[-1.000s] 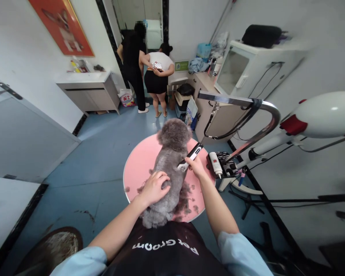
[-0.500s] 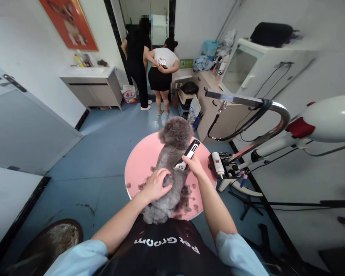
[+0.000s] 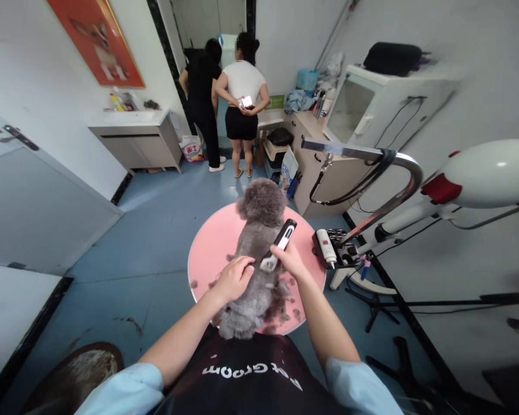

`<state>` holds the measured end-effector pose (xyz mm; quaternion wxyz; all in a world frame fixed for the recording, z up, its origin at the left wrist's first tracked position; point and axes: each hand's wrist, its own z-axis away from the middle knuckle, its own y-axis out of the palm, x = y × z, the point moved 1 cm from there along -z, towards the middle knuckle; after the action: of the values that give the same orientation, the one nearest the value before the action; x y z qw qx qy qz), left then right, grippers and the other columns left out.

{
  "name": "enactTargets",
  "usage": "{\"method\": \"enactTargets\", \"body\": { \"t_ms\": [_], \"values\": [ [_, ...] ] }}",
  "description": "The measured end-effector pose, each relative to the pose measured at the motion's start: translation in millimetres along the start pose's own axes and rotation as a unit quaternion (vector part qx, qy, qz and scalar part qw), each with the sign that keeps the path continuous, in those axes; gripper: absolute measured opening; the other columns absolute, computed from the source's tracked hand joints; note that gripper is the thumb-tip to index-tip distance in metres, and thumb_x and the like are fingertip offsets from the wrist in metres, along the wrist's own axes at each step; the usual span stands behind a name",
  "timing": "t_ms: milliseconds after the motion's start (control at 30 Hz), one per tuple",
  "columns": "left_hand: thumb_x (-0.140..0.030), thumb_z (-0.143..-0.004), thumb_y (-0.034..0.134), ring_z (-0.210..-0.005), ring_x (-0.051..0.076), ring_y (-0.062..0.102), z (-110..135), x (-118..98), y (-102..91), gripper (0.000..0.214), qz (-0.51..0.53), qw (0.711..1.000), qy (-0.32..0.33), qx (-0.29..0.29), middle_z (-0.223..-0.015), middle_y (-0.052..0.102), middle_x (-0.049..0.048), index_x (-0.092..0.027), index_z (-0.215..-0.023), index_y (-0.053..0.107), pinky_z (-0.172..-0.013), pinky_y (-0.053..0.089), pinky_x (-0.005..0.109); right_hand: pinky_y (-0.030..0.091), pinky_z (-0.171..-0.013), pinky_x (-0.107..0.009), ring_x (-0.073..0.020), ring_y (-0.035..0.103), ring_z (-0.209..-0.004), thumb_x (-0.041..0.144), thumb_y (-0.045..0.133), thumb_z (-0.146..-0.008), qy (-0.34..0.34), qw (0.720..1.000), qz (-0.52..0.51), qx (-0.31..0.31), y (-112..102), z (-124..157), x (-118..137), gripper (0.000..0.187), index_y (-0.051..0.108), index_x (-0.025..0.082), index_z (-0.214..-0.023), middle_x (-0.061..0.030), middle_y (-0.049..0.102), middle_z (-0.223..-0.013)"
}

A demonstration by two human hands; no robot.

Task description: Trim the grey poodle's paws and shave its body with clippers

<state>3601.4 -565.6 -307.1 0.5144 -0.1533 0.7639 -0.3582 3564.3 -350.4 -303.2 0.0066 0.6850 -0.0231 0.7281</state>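
Observation:
A grey curly-coated dog (image 3: 263,230) is on a round pink table top (image 3: 211,230), its head away from me. My right hand (image 3: 289,259) is closed around a white and black hair clipper (image 3: 278,246), whose lower end lies against the right side of the dog's back. My left hand (image 3: 233,279) rests on the dog's left side with its fingers stretched out, holding nothing. Loose tufts of grey fur (image 3: 281,311) lie on the table right of the dog, with a few more at its left.
Right of the table, a tool holder (image 3: 343,253) carries a white bottle (image 3: 326,248) and scissors. Above it curves a metal grooming arm (image 3: 358,151) with a hanging black loop. A white dryer (image 3: 493,173) juts in from the right. Two people (image 3: 203,98) stand at the far doorway.
The clipper has shifted slightly down and left along the dog's back. My left hand has moved a little left, its fingers closer together. A person at the doorway has straightened up.

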Motion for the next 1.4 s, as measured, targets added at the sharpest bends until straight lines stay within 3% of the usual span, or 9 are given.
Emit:
{"method": "enactTargets", "body": {
  "t_ms": [133, 233, 300, 433, 533, 700, 933, 1200, 1400],
  "values": [
    [-0.03, -0.097, 0.045, -0.105, 0.021, 0.066, -19.6, 6.1, -4.2, 0.028, -0.006, 1.0, -0.002, -0.009, -0.111, 0.071, 0.0087, -0.018, -0.106, 0.069, -0.096, 0.053, 0.037, 0.044, -0.044, -0.025, -0.0148, 0.056, -0.052, 0.041, 0.088, -0.049, -0.001, 0.999, -0.004, 0.048, -23.0, 16.6, -10.3, 0.045, 0.062, 0.019, -0.079, -0.0021, 0.067, -0.067],
    [-0.03, -0.095, 0.051, -0.109, 0.023, 0.064, -58.8, 4.3, 0.6, 0.026, -0.057, 0.998, 0.008, -0.01, -0.114, 0.07, 0.0103, -0.017, -0.102, 0.073, -0.103, 0.049, 0.037, 0.032, -0.037, -0.023, -0.0099, 0.044, -0.043, 0.057, 0.07, -0.067, -0.02, 0.999, -0.015, -0.028, -48.0, -26.6, -7.8, 0.04, 0.056, 0.021, -0.076, -0.0007, 0.061, -0.06],
    [-0.029, -0.095, 0.052, -0.111, 0.025, 0.063, -88.5, -0.1, 9.0, 0.029, -0.106, 0.994, 0.004, 0.007, -0.117, 0.068, 0.0131, -0.014, -0.108, 0.072, -0.105, 0.047, 0.038, 0.031, -0.038, -0.023, -0.0096, 0.043, -0.045, 0.054, 0.066, -0.071, -0.034, 0.997, -0.013, -0.065, -56.9, -64.9, -4.3, 0.035, 0.055, 0.021, -0.077, -0.0006, 0.061, -0.062],
    [-0.03, -0.096, 0.047, -0.113, 0.027, 0.062, -124.8, -6.7, 27.1, 0.034, -0.185, 0.981, -0.03, 0.04, -0.124, 0.064, 0.0147, -0.015, -0.117, 0.07, -0.101, 0.049, 0.039, 0.033, -0.041, -0.022, -0.0106, 0.049, -0.049, 0.036, 0.077, -0.059, -0.03, 0.999, 0.007, -0.033, -57.0, -103.2, -4.4, 0.028, 0.058, 0.02, -0.072, 0.001, 0.062, -0.061],
    [-0.03, -0.094, 0.05, -0.112, 0.029, 0.061, -127.4, -3.8, 32.7, 0.039, -0.22, 0.973, -0.038, 0.06, -0.126, 0.061, 0.0152, -0.015, -0.128, 0.064, -0.098, 0.05, 0.04, 0.032, -0.04, -0.022, -0.0105, 0.049, -0.047, 0.03, 0.077, -0.055, -0.026, 1.0, 0.015, 0.001, -55.2, -103.2, -7.0, 0.026, 0.06, 0.019, -0.071, 0.0013, 0.063, -0.06],
    [-0.029, -0.09, 0.054, -0.117, 0.032, 0.057, -123.5, 3.7, 31.2, 0.045, -0.234, 0.969, -0.02, 0.081, -0.134, 0.056, 0.0166, -0.016, -0.133, 0.059, -0.1, 0.048, 0.043, 0.037, -0.05, -0.022, -0.0097, 0.053, -0.058, 0.033, 0.067, -0.069, -0.053, 0.998, 0.006, -0.014, -51.4, -115.6, -0.7, 0.022, 0.063, 0.016, -0.082, -0.0012, 0.069, -0.075],
    [-0.026, -0.089, 0.053, -0.119, 0.033, 0.055, -125.4, 5.8, 29.0, 0.046, -0.229, 0.967, -0.018, 0.107, -0.135, 0.054, 0.0179, -0.015, -0.133, 0.058, -0.101, 0.046, 0.045, 0.044, -0.056, -0.024, -0.0141, 0.059, -0.061, 0.023, 0.076, -0.054, -0.028, 0.997, 0.019, 0.071, -49.4, -127.0, 4.7, 0.023, 0.068, 0.015, -0.074, -0.0012, 0.07, -0.068],
    [-0.032, -0.094, 0.047, -0.124, 0.035, 0.052, -121.5, 14.5, 25.6, 0.048, -0.244, 0.966, -0.053, 0.072, -0.141, 0.05, 0.0194, -0.013, -0.137, 0.056, -0.103, 0.045, 0.045, 0.039, -0.047, -0.022, -0.0137, 0.056, -0.055, 0.024, 0.075, -0.052, 0.02, 0.996, -0.015, 0.082, -51.3, -82.5, -19.1, 0.024, 0.068, 0.014, -0.072, -0.0032, 0.07, -0.066],
    [-0.051, -0.09, 0.054, -0.122, 0.037, 0.054, -119.9, 20.6, 21.6, 0.06, -0.234, 0.965, -0.104, 0.049, -0.137, 0.053, 0.0193, -0.014, -0.137, 0.057, -0.1, 0.047, 0.045, 0.031, -0.043, -0.02, -0.0083, 0.043, -0.047, 0.044, 0.066, -0.067, 0.03, 0.996, -0.083, -0.025, -39.3, -75.5, -40.4, 0.028, 0.056, 0.02, -0.076, 0.002, 0.062, -0.063]
  ]
}}
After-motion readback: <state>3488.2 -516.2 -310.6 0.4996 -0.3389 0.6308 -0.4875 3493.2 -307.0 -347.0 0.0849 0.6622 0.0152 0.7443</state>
